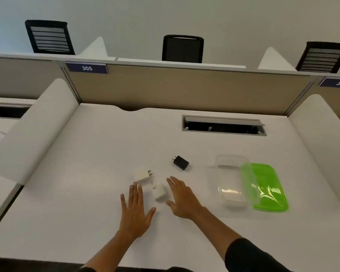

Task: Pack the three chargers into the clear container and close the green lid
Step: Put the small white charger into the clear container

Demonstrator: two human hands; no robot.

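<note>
Three chargers lie on the white desk (98, 154). A white charger (160, 192) lies between my two hands. A second white charger (143, 176) rests just beyond my left fingertips. A black charger (181, 162) sits farther back. My left hand (134, 210) is flat with fingers spread, holding nothing. My right hand (182, 197) hovers open just right of the nearest white charger. The clear container (233, 180) stands empty to the right, and the green lid (267, 187) lies against its right side, partly under its rim.
A cable slot (223, 125) with an open flap is set into the desk at the back right. Beige partitions enclose the desk at the back and white ones at both sides. Black chairs stand beyond the partition.
</note>
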